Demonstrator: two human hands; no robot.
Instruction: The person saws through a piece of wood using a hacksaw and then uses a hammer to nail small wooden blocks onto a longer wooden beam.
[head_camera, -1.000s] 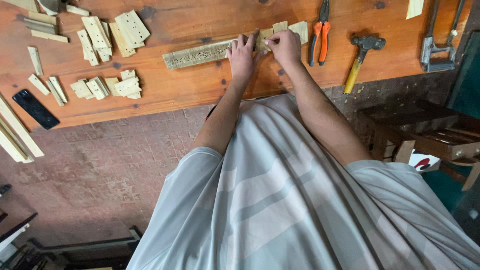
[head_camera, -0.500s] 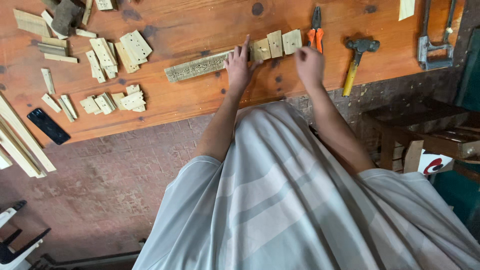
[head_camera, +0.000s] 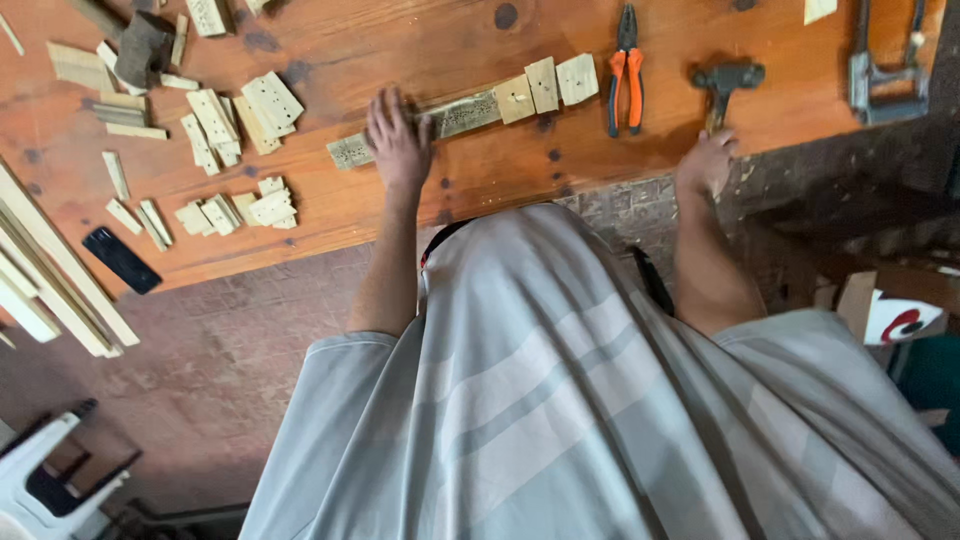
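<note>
My left hand (head_camera: 398, 138) lies palm down on a long carved wooden strip (head_camera: 465, 112) on the orange-brown workbench (head_camera: 480, 180) and holds it down. Three small pale wooden blocks (head_camera: 545, 86) sit in a row at the strip's right end. My right hand (head_camera: 708, 160) is at the bench's front edge, closed around the handle of a hammer (head_camera: 728, 76), whose dark head points away from me. The handle is mostly hidden under the hand. Orange-handled pliers (head_camera: 627, 66) lie between the blocks and the hammer.
Several small wood offcuts (head_camera: 235, 120) are scattered on the left of the bench, with a dark flat phone-like object (head_camera: 120, 260) and long pale slats (head_camera: 50, 280). A metal clamp (head_camera: 885, 72) lies far right. A white stool (head_camera: 50, 470) stands on the tiled floor.
My right hand left the small blocks and moved right to the hammer's handle. My left hand slid left along the carved strip. The camera view shifted.
</note>
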